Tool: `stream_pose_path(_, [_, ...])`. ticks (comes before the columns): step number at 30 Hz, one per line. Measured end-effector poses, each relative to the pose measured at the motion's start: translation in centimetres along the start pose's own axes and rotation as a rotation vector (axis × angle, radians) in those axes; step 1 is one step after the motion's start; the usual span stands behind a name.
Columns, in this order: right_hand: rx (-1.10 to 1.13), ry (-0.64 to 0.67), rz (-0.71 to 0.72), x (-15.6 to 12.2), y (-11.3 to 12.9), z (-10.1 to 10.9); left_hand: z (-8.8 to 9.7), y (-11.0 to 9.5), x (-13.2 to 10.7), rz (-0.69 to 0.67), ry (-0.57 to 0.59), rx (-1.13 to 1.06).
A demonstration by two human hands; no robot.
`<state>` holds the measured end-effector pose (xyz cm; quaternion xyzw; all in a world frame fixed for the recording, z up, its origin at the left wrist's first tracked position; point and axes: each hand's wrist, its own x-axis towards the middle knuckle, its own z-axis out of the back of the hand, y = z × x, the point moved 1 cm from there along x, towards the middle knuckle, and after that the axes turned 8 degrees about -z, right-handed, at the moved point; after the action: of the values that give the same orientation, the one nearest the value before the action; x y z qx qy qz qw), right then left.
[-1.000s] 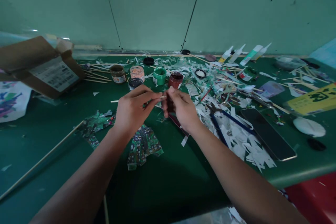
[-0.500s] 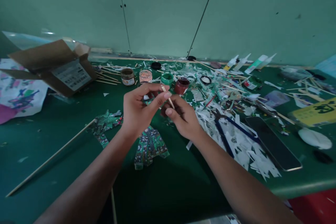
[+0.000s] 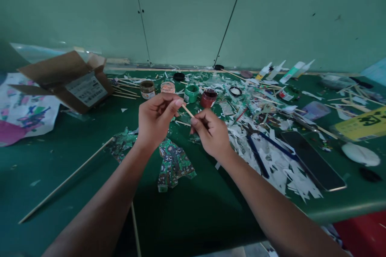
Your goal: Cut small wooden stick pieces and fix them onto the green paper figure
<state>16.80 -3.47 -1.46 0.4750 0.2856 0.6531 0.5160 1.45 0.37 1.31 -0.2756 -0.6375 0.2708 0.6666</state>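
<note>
Both my hands are raised over the middle of a green table (image 3: 60, 148). My left hand (image 3: 155, 120) and my right hand (image 3: 211, 132) each pinch one end of a short thin wooden stick (image 3: 187, 111) held between them. Under my hands lie green patterned paper cut-outs (image 3: 173, 164). Small open paint jars stand just beyond: a brown one (image 3: 147, 88), a peach one (image 3: 167, 87), a green one (image 3: 191, 92) and a dark red one (image 3: 208, 98).
An open cardboard box (image 3: 69, 80) lies at the back left beside a printed sheet (image 3: 21, 114). A long wooden stick (image 3: 66, 180) lies at the left. Paper scraps (image 3: 286, 164), blue-handled scissors (image 3: 256, 148), a phone (image 3: 313, 160), glue tubes (image 3: 283, 70) cover the right.
The stick has turned from lying level between my hands to slanting. My hands have shifted slightly apart, and the view has drifted a little to the left.
</note>
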Motion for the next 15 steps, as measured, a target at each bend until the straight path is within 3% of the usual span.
stream_pose_path(5, [-0.009, 0.013, -0.006, 0.02, 0.15, 0.18, 0.11, 0.38, -0.08, 0.041, 0.059, 0.002])
stream_pose_path(12, [0.033, 0.149, -0.005, 0.48, -0.09, 0.11, 0.70, 0.71, -0.05, 0.079, 0.159, -0.036])
stream_pose_path(15, [0.021, 0.110, -0.010, 0.56, -0.22, 0.01, 0.51, 0.88, -0.14, 0.082, 0.122, -0.067])
